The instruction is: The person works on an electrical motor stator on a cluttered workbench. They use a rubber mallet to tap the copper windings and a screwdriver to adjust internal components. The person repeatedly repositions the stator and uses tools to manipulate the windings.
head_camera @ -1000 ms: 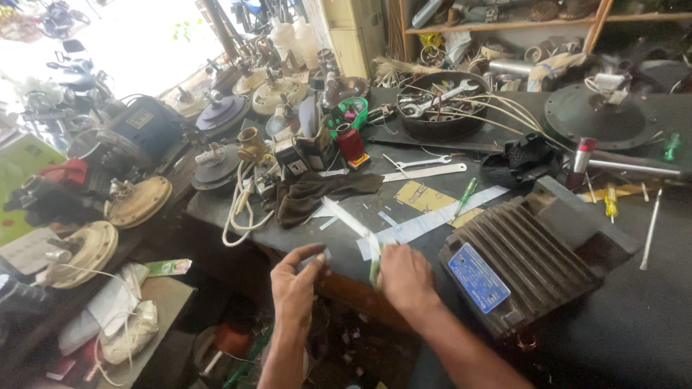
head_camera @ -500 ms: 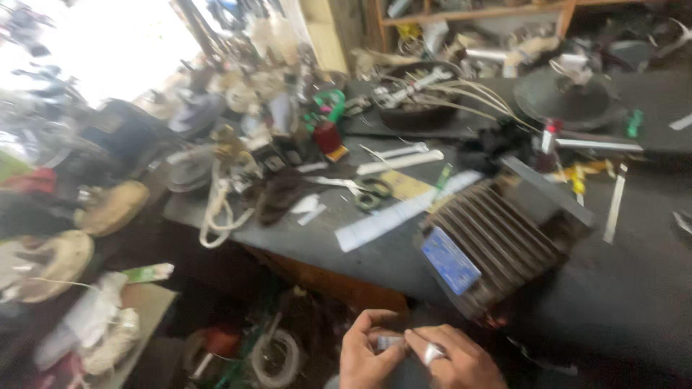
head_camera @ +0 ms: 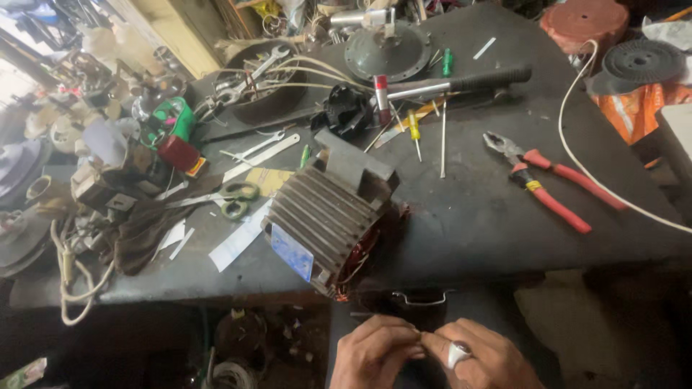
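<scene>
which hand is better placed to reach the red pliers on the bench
Probably the right hand. It sits below the bench edge on the same side as the red pliers; the left hand is nearer the finned motor housing.

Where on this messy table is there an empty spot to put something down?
The widest bare patch of the dark workbench lies between the finned motor housing and the red-handled pliers, running to the front edge. The left side is crowded: scissors, paper strips, cord, and wrenches in a pan.
</scene>
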